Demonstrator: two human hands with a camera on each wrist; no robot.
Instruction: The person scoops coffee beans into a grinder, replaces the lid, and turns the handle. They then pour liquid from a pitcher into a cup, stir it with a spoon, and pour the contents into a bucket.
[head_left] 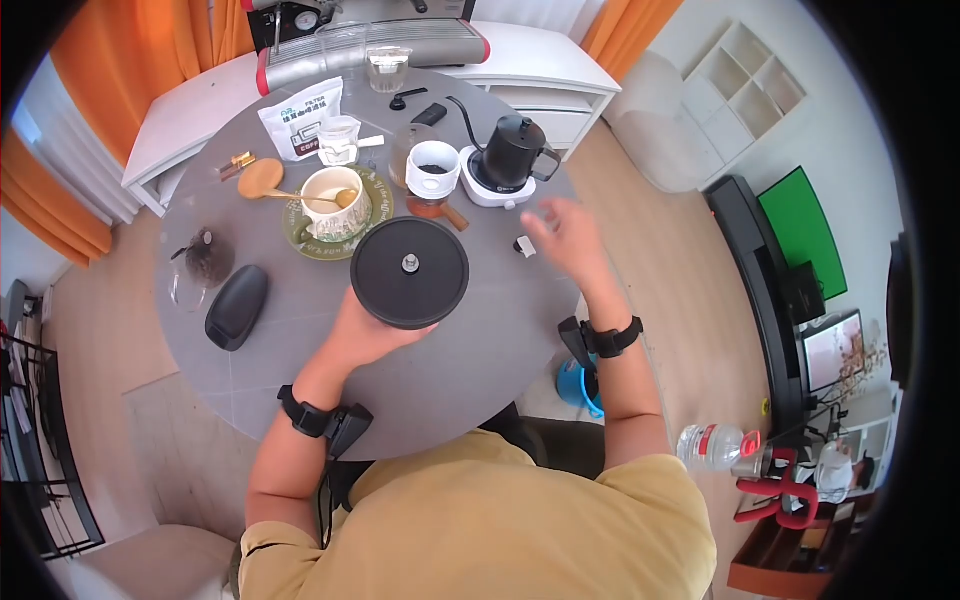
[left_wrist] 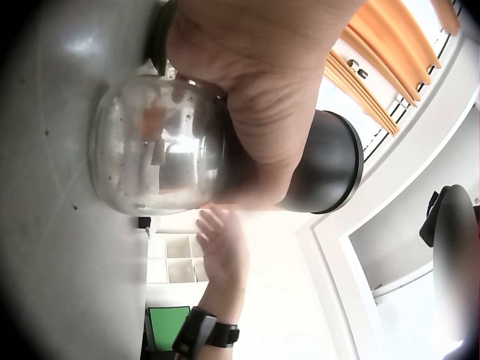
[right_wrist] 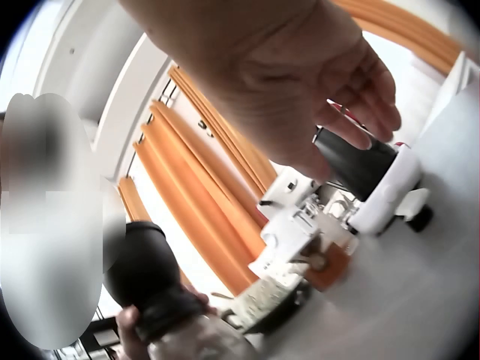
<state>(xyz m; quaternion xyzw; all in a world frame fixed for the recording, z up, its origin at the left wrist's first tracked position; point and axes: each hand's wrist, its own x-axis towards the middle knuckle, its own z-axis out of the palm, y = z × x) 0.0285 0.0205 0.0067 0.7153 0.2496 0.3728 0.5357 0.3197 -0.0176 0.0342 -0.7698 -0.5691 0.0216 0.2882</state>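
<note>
In the head view my left hand (head_left: 365, 335) grips a manual coffee grinder (head_left: 405, 285) near the table's front, its round black top facing up with a bare metal shaft in the middle. The left wrist view shows that hand wrapped around the grinder's black body, above its clear glass jar (left_wrist: 157, 150), which stands at the tabletop. My right hand (head_left: 570, 240) hangs in the air by the table's right side, fingers loosely bent and holding nothing. Nearest to it is a black gooseneck kettle (head_left: 512, 152) on a white base (head_left: 490, 192).
Left of the kettle stands a white dripper (head_left: 433, 182) with dark grounds. A cup (head_left: 325, 222) with a gold spoon sits on a green plate (head_left: 372, 235). A coffee filter bag (head_left: 290, 118) stands behind. A black oblong object (head_left: 237, 308) lies at left.
</note>
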